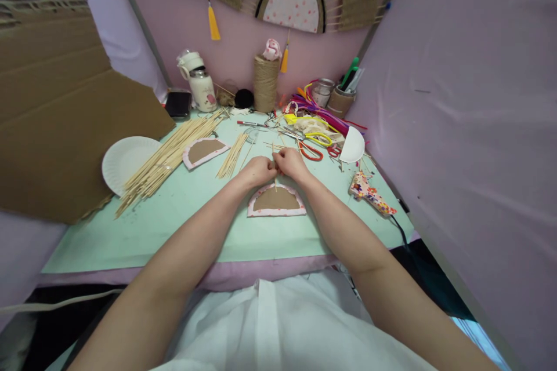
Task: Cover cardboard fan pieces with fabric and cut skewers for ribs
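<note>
My left hand (258, 171) and my right hand (290, 163) meet at the middle of the mint-green table (187, 220), both closed in a pinch on one thin bamboo stick (274, 173) that stands roughly upright. The stick's lower end rests at the top edge of a half-round cardboard piece (275, 201) with a pink floral border, lying just in front of my hands. A second half-round piece (205, 151) lies to the left. Between them sits a small bundle of short sticks (232, 155).
A long pile of bamboo skewers (167, 157) lies beside a white paper plate (125, 162) and a large cardboard sheet (56, 116) at left. Scissors (307, 148), pipe cleaners (319, 111), a half paper plate (352, 145) and a patterned glue gun (371, 194) sit at right. Twine spool (266, 82) and flask (201, 87) stand behind.
</note>
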Tool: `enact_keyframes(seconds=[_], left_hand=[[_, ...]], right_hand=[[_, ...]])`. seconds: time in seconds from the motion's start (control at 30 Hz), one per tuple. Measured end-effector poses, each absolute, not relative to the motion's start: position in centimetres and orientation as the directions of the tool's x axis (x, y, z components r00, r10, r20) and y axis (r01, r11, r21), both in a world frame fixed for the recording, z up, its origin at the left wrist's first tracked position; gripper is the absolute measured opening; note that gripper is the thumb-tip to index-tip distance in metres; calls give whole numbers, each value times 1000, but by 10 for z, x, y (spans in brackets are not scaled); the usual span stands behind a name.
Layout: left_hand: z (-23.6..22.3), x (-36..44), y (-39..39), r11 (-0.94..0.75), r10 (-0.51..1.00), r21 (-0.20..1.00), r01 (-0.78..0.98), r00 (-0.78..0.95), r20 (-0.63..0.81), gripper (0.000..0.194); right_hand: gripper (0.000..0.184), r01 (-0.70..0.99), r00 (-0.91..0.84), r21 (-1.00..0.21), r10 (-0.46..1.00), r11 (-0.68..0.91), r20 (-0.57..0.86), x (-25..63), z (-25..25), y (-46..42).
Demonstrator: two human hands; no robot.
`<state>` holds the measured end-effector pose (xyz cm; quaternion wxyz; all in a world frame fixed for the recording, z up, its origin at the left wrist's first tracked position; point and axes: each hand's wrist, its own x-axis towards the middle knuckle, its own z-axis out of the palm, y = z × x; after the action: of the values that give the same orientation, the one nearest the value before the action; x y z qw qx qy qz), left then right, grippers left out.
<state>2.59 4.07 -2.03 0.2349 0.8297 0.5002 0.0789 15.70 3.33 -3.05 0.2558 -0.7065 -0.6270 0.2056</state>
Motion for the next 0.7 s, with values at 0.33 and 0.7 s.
enact_keyframes(seconds=[0.33,0.7], left_hand=[[-18,25,39,-354,877,504,788,466,-114,21],[-17,26,38,-354,880,500,791,463,-109,21]], right_hand=[[29,801,139,-588,990,-111,2,159,-29,33],[26,810,111,-581,994,-78,22,159,-29,33]])
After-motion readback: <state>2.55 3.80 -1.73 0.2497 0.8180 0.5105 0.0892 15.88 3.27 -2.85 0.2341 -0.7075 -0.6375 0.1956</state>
